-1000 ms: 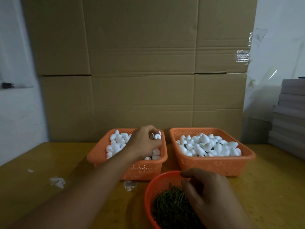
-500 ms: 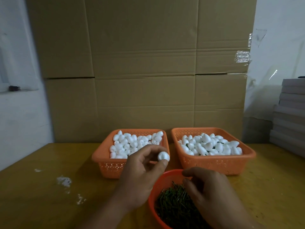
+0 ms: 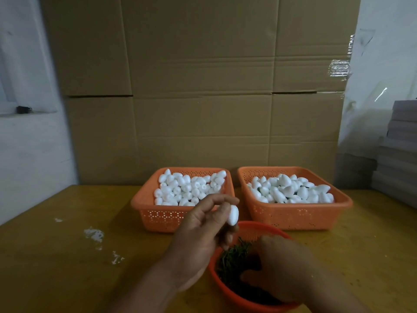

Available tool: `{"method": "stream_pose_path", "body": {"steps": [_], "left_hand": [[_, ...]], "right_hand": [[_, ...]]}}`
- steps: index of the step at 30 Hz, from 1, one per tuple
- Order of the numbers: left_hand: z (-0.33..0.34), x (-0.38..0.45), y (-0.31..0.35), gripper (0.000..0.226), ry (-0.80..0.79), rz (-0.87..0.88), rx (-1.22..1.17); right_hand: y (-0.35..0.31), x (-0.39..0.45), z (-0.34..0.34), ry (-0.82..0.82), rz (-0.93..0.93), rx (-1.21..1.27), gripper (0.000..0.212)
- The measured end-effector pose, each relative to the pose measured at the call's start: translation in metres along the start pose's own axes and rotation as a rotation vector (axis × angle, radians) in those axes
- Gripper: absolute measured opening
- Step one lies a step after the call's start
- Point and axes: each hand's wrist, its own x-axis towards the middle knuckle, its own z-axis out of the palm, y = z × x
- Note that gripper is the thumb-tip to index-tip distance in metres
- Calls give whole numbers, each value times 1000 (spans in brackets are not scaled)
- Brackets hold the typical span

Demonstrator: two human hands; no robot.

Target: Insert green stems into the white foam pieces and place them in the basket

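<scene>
Foam piece point(image 3: 232, 214) pinched in left grip point(image 3: 200, 236); right grip point(image 3: 282, 267) — state unclear — among stems point(image 3: 232, 256).

Single head-worn cam, wide-angle, looks fwd and slightly down over yellow table point(image 3: 56, 267). Hands sit close at bottom edge; two orange baskets point(image 3: 293, 213) mid-frame, farther off; cardboard wall point(image 3: 203, 86) fills the back. No 2nd view, so no overlap.

Dim, yellowish light, soft focus, wide-angle bending at edges
</scene>
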Motion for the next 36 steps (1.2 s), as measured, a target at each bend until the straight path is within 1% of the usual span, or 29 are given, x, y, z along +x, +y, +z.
{"method": "stream_pose_path", "body": {"steps": [2, 3, 6, 8, 9, 13, 18, 19, 21, 23, 26, 29, 31, 32, 34, 36], "left_hand": [[0, -2, -1, 40, -49, -20, -8], [0, -2, -2, 42, -51, -17, 9], [3, -3, -3, 31, -8, -20, 23], [6, -3, -1, 24, 23, -28, 4], [8, -2, -1, 25, 38, -32, -8], [11, -2, -2, 38, 101, -97, -85], [10, -2, 0, 35, 109, -168, -239], [10, -2, 0, 35, 112, -174, -256], [10, -2, 1, 37, 130, -194, -289], [10, -1, 1, 35, 162, -222, -321], [9, 0, 1, 25, 194, -255, -353], [7, -1, 1, 27, 202, -274, -373], [7, -1, 1, 32, 200, -285, -363], [7, -1, 1, 34, 200, -290, -354], [7, -2, 0, 36, 202, -298, -332], [7, -2, 0, 38, 204, -302, -311]], "right_hand": [[-3, 3, 2, -29, -16, -8, 36], [-4, 4, 3, -41, -21, 4, 33], [-5, 5, 4, -41, -16, 29, 24], [-5, 4, 4, -12, -3, 49, 18], [-4, 4, 5, 11, 1, 57, 16], [-4, 3, 5, 79, 37, 101, 25], [-1, 3, 4, 205, 52, 188, 31], [0, 3, 3, 226, 35, 228, 28], [3, 1, 2, 276, -23, 358, 15], [5, -4, -1, 355, -60, 566, 1], [9, -13, -8, 403, -59, 1021, 13], [11, -18, -17, 440, -91, 1321, 13], [8, -20, -21, 432, -145, 1434, 10], [6, -22, -21, 423, -170, 1458, 14], [1, -23, -20, 419, -217, 1445, 20], [-2, -24, -18, 435, -259, 1397, 21]]}}
